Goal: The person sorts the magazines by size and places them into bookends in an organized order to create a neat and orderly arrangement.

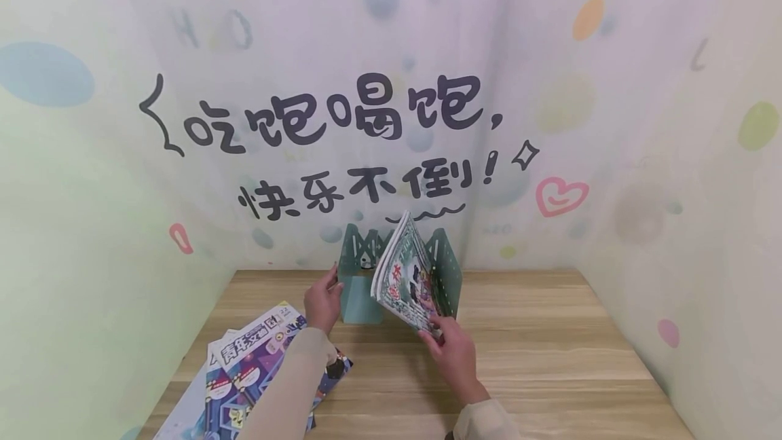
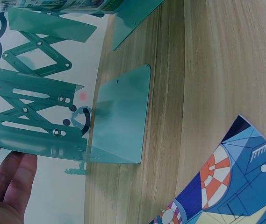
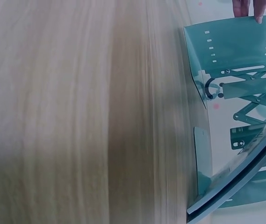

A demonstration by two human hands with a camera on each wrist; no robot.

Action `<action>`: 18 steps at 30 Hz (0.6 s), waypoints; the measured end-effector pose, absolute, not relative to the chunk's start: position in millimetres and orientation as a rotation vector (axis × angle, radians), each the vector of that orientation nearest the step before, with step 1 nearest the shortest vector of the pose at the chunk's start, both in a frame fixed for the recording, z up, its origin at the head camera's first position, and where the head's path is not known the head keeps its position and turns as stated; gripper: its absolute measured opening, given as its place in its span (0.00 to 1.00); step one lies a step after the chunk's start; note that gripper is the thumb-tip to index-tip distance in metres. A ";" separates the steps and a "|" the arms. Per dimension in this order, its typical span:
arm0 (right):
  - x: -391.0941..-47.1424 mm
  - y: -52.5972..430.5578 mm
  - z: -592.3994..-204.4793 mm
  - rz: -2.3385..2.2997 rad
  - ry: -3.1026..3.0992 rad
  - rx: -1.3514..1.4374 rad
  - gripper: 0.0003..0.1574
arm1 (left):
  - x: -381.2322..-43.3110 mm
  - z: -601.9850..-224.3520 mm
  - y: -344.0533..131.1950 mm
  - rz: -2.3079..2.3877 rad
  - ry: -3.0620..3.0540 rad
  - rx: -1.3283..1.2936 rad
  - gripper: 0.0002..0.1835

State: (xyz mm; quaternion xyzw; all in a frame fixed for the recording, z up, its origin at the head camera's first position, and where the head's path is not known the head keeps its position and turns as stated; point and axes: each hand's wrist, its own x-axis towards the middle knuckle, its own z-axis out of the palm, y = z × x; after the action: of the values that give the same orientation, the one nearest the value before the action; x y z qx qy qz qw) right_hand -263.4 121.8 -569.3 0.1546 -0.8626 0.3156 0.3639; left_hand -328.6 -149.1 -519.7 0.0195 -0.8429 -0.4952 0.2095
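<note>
A green expandable metal bookend (image 1: pixel 362 299) with crisscross linkages stands at the back of the table. My left hand (image 1: pixel 324 301) grips its left end plate by the edge, thumb on one side and fingers on the other in the left wrist view. My right hand (image 1: pixel 453 355) holds a few thin magazines (image 1: pixel 406 280) by their lower corner, thumb over the illustrated cover. They lean at a slant between the bookend's two ends and hide part of its middle. In the right wrist view the magazines (image 3: pixel 245 179) show edge-on, slightly bowed.
More magazines (image 1: pixel 250 365) with blue and purple covers lie overlapping at the table's left front, partly under my left forearm. The wooden table (image 1: pixel 550 345) meets a white printed wall (image 1: pixel 342 32) right behind the bookend, with walls at both sides.
</note>
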 end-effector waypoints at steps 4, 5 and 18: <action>-261.9 119.7 -570.0 0.797 -2.222 0.366 0.24 | -329.0 -519.6 -149.1 -1.382 -2.342 0.054 0.26; -261.4 119.0 -570.8 0.796 -2.230 0.347 0.24 | -329.0 -519.5 -149.1 -1.384 -2.340 0.054 0.26; -252.0 109.7 -577.0 0.987 -2.309 0.207 0.21 | -328.2 -519.1 -149.7 -1.382 -2.356 0.045 0.26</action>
State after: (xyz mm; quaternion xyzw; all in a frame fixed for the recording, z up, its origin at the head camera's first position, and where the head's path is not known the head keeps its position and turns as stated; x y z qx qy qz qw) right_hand -252.0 109.7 -577.0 0.0782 -0.8725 0.3728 0.3060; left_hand -328.2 -149.7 -519.1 0.0162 -0.8443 -0.4954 0.2036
